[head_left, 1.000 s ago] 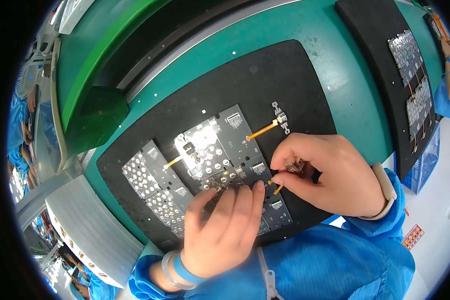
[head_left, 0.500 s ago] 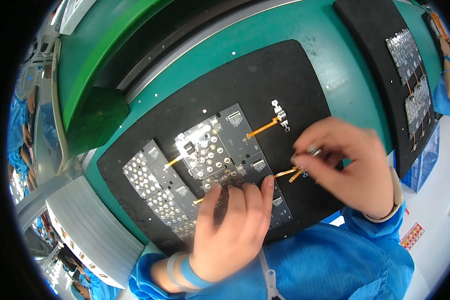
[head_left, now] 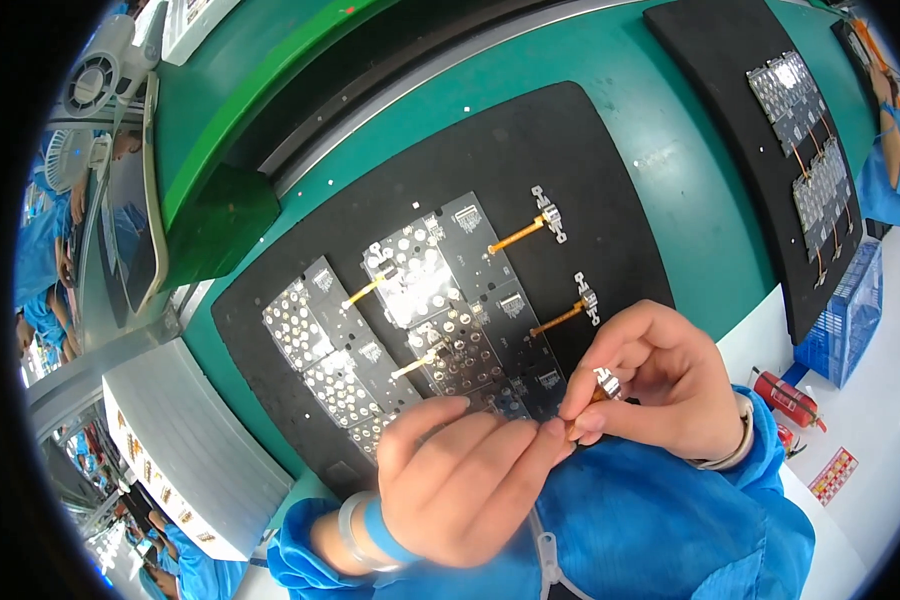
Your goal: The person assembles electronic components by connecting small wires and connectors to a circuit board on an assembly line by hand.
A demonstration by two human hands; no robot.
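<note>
1. Two hands are nearly meeting: the right hand point(head_left: 660, 385) is pinching a silver-ended orange ribbon connector point(head_left: 607, 384).
2. The left hand point(head_left: 470, 480) is holding its fingertips by the ribbon's lower end; whether it is gripping, I cannot tell.
3. The connector is sitting at the right hand's nine o'clock, the left's two o'clock.
4. Circuit boards point(head_left: 450, 345) are lying toward ten o'clock on a black mat point(head_left: 530, 130).

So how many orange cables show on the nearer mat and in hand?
5: two cables right of the larger panel, two at its left edge, one in the right hand. The hands may hide more.
</note>
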